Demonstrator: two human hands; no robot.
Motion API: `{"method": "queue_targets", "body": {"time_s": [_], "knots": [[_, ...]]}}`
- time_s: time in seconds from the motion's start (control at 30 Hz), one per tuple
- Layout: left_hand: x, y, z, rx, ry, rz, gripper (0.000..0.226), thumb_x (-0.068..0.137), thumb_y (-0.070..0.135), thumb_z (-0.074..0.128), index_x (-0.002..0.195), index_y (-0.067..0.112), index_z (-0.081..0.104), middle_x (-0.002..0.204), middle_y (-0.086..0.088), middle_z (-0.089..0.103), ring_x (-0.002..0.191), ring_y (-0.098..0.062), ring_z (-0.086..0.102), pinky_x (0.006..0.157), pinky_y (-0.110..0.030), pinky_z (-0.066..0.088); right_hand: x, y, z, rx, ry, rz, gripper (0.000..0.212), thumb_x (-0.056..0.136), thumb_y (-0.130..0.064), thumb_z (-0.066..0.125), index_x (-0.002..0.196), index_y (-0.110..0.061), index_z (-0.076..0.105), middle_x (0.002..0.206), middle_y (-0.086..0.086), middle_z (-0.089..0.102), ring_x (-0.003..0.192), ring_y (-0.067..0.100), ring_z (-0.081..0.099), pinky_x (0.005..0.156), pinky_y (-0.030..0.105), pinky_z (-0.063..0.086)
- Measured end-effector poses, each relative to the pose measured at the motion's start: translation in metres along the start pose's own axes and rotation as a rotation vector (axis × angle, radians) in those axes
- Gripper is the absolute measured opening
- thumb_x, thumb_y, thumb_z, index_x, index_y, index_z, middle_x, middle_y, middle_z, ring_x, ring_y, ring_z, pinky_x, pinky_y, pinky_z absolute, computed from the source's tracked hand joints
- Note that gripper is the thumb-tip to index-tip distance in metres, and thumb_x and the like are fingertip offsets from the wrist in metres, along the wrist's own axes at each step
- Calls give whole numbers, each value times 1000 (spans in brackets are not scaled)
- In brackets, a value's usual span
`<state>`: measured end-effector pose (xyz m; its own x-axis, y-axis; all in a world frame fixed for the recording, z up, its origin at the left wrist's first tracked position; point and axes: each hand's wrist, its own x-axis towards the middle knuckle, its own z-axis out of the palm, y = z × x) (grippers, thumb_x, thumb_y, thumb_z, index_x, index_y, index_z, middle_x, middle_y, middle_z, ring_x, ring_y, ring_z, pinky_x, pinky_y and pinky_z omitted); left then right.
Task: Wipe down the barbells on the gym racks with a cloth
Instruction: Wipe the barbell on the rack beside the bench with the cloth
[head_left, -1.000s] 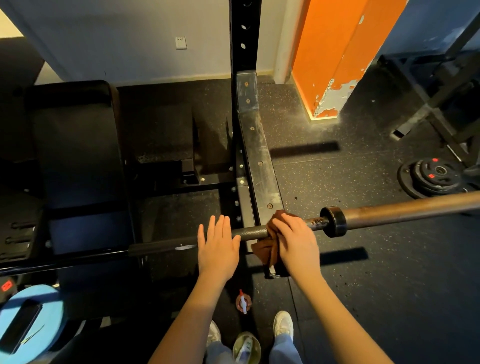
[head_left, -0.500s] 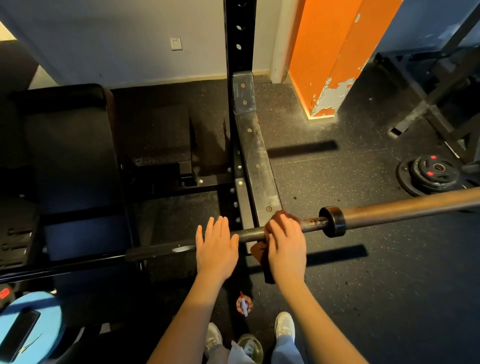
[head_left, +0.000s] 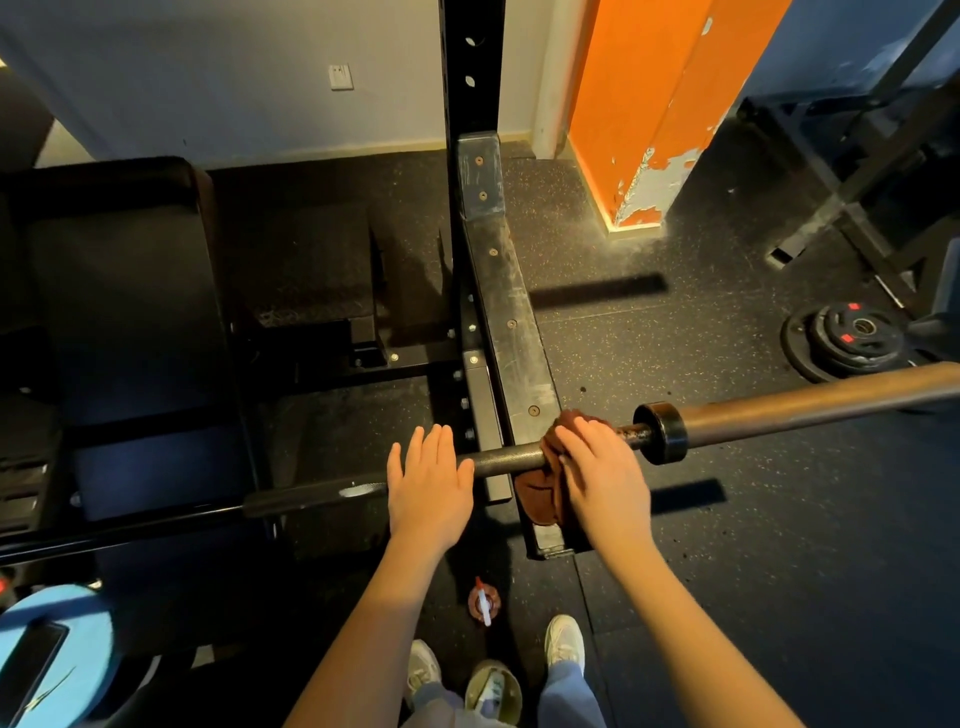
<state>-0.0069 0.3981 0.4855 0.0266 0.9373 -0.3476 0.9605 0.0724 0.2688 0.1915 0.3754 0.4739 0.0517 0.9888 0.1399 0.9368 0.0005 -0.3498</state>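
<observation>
Brown cloth (head_left: 541, 492) drapes over the bar (head_left: 509, 457), just inboard of the collar (head_left: 665, 434). Right hand (head_left: 602, 478) grips the cloth, fingers curled over it onto the bar. Left hand (head_left: 428, 480) lies flat on the bar, fingers straight, beside the cloth. The bar crosses the rack (head_left: 498, 291) beam. A bottle (head_left: 482, 605) stands on the floor near the shoes.

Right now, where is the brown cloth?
In the head view, right of centre: the cloth drapes over the barbell under the right hand, between the left hand and the black collar.
</observation>
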Motion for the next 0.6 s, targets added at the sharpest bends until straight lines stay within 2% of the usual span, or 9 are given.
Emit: {"method": "queue_targets", "body": {"time_s": [0.1, 0.2, 0.33, 0.4, 0.43, 0.5, 0.57, 0.6], "knots": [[3, 0, -1, -3, -17, 9, 55, 104, 40, 20, 154, 20, 10, 162, 4, 10, 149, -15, -1, 120, -42, -4, 1, 20, -10, 41, 70, 175, 36, 87, -10, 62, 123, -10, 62, 131, 9, 58, 126, 29, 51, 107, 37, 31], [4, 0, -2, -3, -18, 10, 55, 104, 40, 20, 154, 20, 11, 162, 4, 11, 149, -15, 0, 121, -42, -4, -1, -9, 0, 106, 127, 306, 34, 86, -4, 65, 120, -7, 63, 126, 10, 58, 122, 28, 52, 105, 34, 32], [7, 0, -3, -6, -30, 7, 55, 104, 41, 20, 154, 20, 13, 161, 4, 13, 149, -15, 2, 120, -42, -3, -5, -21, 6, 125, 12, 125, 42, 80, -2, 72, 121, -8, 65, 131, 11, 59, 125, 29, 52, 107, 43, 38], [9, 0, -5, -2, -45, 5, 55, 104, 41, 20, 154, 20, 13, 161, 3, 14, 149, -16, 2, 120, -42, -3, -1, 0, 1, 57, -29, 47, 44, 80, -4, 71, 124, -9, 64, 133, 10, 58, 126, 29, 51, 107, 41, 35], [9, 0, -5, 1, -49, 7, 55, 104, 41, 20, 154, 20, 13, 161, 3, 15, 149, -16, 3, 120, -42, -3, 2, 10, -2, 47, -22, 62, 43, 81, -5, 69, 123, -9, 64, 132, 10, 58, 125, 29, 52, 106, 38, 33], [10, 0, -7, 3, -53, 8, 55, 104, 41, 20, 154, 20, 13, 161, 3, 15, 149, -17, 3, 119, -42, -3, 5, 15, -7, 87, 44, 205, 38, 85, -5, 64, 122, -8, 64, 129, 9, 59, 124, 28, 52, 105, 33, 29], [10, 0, -7, 5, -51, 6, 55, 104, 41, 20, 154, 20, 13, 161, 3, 14, 149, -17, 2, 120, -42, -3, 7, -7, -3, 117, 87, 326, 34, 84, -3, 65, 118, -8, 65, 124, 8, 59, 120, 27, 53, 104, 30, 29], [10, 1, -7, 7, -48, 6, 55, 104, 41, 20, 154, 20, 13, 161, 3, 14, 149, -17, 2, 120, -42, -2, 7, -21, 2, 122, 74, 317, 34, 82, -2, 68, 116, -7, 66, 122, 8, 60, 118, 26, 55, 104, 31, 30]]}}
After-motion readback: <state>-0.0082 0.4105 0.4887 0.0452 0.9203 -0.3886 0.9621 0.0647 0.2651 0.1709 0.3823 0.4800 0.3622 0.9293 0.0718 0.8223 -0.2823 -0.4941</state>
